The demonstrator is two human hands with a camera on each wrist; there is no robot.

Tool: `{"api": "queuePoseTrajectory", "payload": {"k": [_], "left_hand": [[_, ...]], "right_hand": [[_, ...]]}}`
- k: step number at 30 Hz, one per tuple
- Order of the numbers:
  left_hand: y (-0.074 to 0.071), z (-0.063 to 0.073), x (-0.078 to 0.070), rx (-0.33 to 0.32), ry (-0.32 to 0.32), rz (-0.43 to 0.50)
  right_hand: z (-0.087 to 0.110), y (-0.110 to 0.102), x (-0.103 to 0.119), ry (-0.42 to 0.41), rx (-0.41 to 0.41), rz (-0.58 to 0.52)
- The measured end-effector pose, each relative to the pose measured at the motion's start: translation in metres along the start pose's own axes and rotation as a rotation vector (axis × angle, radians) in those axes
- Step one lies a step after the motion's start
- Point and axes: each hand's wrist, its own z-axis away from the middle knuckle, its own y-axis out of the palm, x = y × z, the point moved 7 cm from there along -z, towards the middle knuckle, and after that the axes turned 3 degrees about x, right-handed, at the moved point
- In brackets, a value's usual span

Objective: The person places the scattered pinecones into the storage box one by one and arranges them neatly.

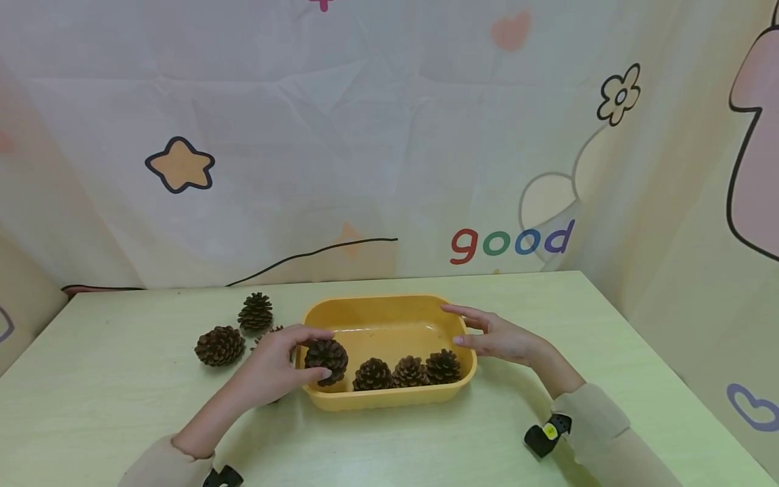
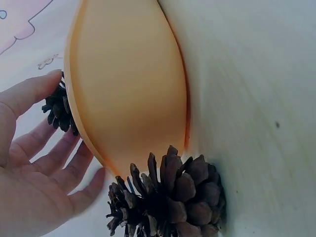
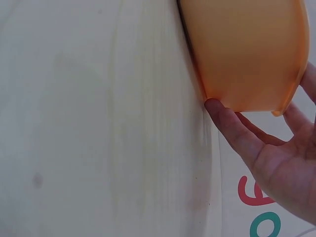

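Note:
My left hand (image 1: 276,362) pinches a brown pinecone (image 1: 326,360) between thumb and fingers, at the left end of a yellow plastic tub (image 1: 389,400). In the left wrist view this pinecone (image 2: 60,111) shows beyond the tub's rim, partly hidden by it. Three more pinecones (image 1: 410,371) sit in a row inside the tub along its near wall. My right hand (image 1: 508,338) holds the tub's right end, with the thumb and a finger over the rim. Other fingers (image 3: 237,131) touch its outer wall low down in the right wrist view.
Left of the tub, a pinecone (image 1: 220,345) lies on its side and another pinecone (image 1: 255,313) stands behind it. My left hand partly hides others; one pinecone (image 2: 168,197) is close to the tub's outer wall. A printed curtain (image 1: 389,155) hangs behind the pale table (image 1: 122,406).

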Motion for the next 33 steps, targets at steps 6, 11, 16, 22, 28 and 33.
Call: {"api": "queuePoseTrajectory", "payload": {"k": [6, 11, 16, 22, 28, 33], "left_hand": [[0.008, -0.002, 0.004, 0.051, -0.021, -0.034], [0.013, -0.004, 0.004, 0.108, -0.034, -0.042], [0.017, -0.007, 0.003, 0.154, -0.032, -0.053], [0.021, -0.011, 0.002, 0.203, -0.040, -0.087], [0.024, -0.014, 0.002, 0.281, -0.039, -0.077], [0.025, -0.016, 0.003, 0.323, -0.044, -0.053]], "right_hand": [[0.000, 0.000, -0.001, 0.011, -0.009, 0.011], [-0.001, 0.001, 0.000, 0.002, -0.007, 0.011], [-0.002, 0.000, -0.001, 0.017, -0.017, 0.016], [-0.001, 0.000, 0.000, 0.023, -0.022, 0.015], [0.000, 0.001, 0.000, 0.023, -0.022, 0.006], [0.000, 0.000, 0.000, 0.021, -0.023, 0.018]]}}
